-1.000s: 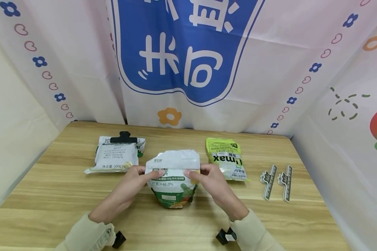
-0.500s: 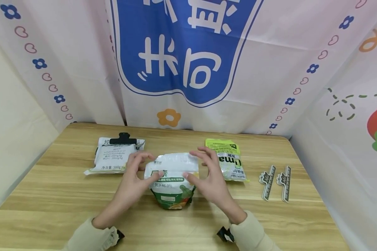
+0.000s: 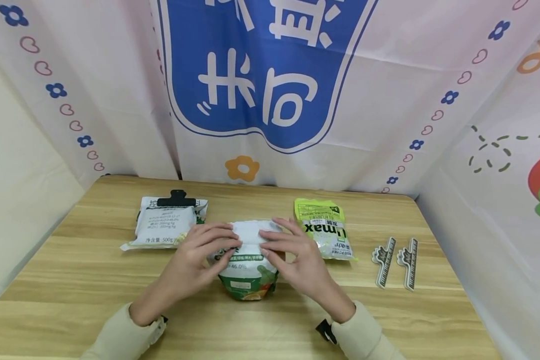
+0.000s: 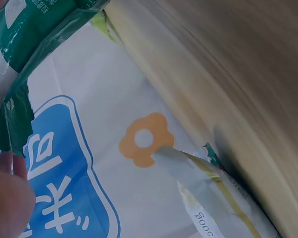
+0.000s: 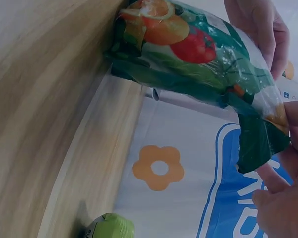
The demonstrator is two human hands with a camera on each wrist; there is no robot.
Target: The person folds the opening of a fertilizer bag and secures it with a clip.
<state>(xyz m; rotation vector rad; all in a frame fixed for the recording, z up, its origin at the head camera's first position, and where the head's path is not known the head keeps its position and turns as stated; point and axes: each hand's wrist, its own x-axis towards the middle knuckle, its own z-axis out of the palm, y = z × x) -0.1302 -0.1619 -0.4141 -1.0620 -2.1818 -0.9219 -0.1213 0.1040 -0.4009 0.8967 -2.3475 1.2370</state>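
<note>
A green-and-white fertilizer bag [image 3: 245,285] printed with fruit and vegetables stands upright on the table, its top flap folded toward me. My left hand [image 3: 193,262] pinches the left part of the folded top, with fingers over the flap and the thumb in front. On the other side my right hand [image 3: 303,257] pinches the right part the same way. In the right wrist view, the bag's green side gusset [image 5: 258,144] sticks out near the right fingers. The fingers cover part of the bag's printed front.
At the back left of the wooden table [image 3: 90,270] lies a white bag [image 3: 162,227] with a black clip [image 3: 177,199] on its top. A lime-green bag [image 3: 326,227] lies to the right. Two flat ruler-patterned clips [image 3: 384,262] lie farther right. A printed curtain [image 3: 364,165] hangs behind.
Both hands first loosened and spread from the bag's sides, then moved inward onto its top. The fingers now lie over the folded flap. The other bags and the clips have stayed put.
</note>
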